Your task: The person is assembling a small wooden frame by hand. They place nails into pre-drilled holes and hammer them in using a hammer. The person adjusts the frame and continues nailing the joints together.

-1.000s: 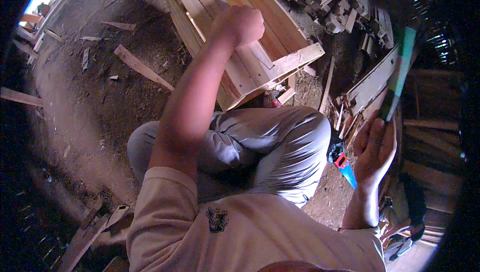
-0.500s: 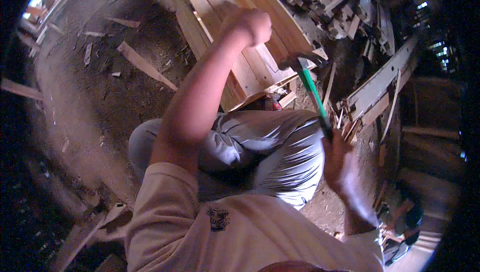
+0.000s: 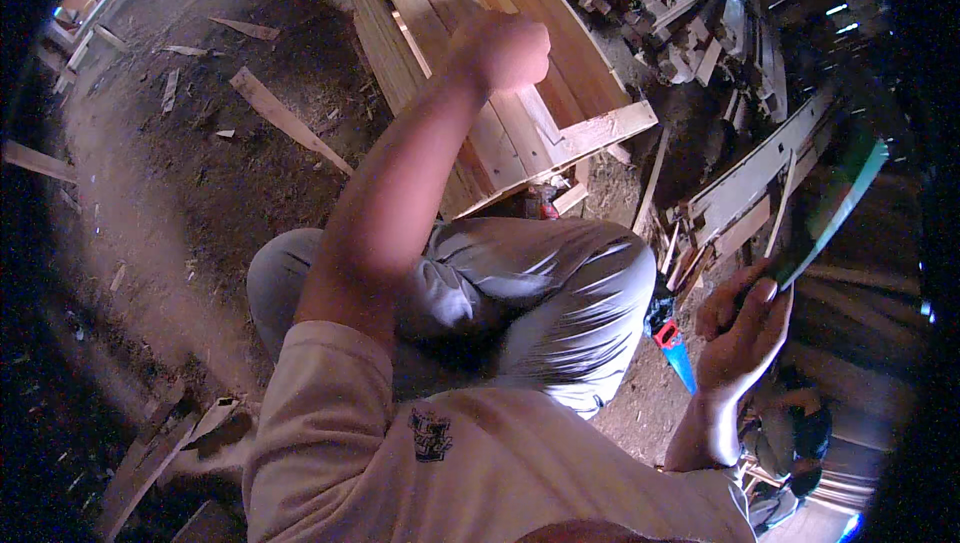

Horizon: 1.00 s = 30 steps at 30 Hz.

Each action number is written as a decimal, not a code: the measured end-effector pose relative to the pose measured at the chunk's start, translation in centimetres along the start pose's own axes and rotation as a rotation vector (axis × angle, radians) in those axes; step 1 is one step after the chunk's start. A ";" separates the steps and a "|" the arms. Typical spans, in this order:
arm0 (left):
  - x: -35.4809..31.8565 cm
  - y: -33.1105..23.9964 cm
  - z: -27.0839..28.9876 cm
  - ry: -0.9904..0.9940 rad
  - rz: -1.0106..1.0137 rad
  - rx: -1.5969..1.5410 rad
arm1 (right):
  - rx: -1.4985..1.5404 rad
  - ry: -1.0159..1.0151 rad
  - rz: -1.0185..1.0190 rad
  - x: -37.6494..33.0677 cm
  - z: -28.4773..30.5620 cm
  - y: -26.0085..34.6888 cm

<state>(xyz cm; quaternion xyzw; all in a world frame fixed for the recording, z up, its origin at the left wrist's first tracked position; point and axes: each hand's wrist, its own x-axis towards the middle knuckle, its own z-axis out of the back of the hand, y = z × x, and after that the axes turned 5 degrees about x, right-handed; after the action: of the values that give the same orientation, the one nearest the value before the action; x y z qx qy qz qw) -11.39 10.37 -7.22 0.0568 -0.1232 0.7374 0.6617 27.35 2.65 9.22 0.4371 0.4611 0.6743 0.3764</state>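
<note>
My right hand [image 3: 742, 328] grips a hammer by the black lower end of its handle. The green shaft of the hammer [image 3: 840, 213] is smeared by motion and slants up to the right, its head lost in the dark. My left hand [image 3: 508, 51] is closed in a fist over the long wooden box [image 3: 608, 130], by its inner boards. Whatever those fingers pinch, if anything, is hidden from view. The box has pale plank sides and a narrow end piece, and its near end lies just beyond my bent knees.
A saw [image 3: 674, 353] with a blue blade and red-black handle lies right of my knee. Scrap wood [image 3: 690, 28] is heaped at the far right. A long board [image 3: 755, 163] leans nearby. A wood strip [image 3: 285, 123] lies on the dirt floor. Another person [image 3: 790, 433] is at the lower right.
My right hand has swung the hammer up and away to the right, off the box's end. The saw has come into sight. My left fist has stayed nearly in place.
</note>
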 end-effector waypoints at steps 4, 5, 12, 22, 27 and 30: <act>-0.3 -3.1 3.6 0.016 0.218 -0.133 | -1.031 0.509 0.007 -0.6 1.8 -2.8; -0.9 -3.1 4.3 0.002 0.237 -0.096 | -0.978 0.449 -0.146 -0.5 1.2 -2.3; -0.5 -2.8 4.2 0.052 0.205 -0.130 | -0.407 0.103 0.047 -1.1 2.1 -3.5; 0.6 -1.1 1.0 0.051 0.072 -0.016 | 0.060 -0.035 -0.208 -1.3 0.8 -3.7; -1.7 -2.0 2.1 -0.148 0.190 -0.137 | -1.014 0.476 -0.073 -0.2 -0.7 -0.9; 0.1 0.2 -1.8 -0.095 0.030 -0.033 | -0.548 0.116 0.102 -0.3 -0.5 -0.7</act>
<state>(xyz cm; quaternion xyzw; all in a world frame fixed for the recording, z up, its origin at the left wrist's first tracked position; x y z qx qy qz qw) -11.48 10.88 -8.99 0.0787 -0.1674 0.7417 0.6447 27.07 2.43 8.40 0.3022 0.2600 0.8157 0.4192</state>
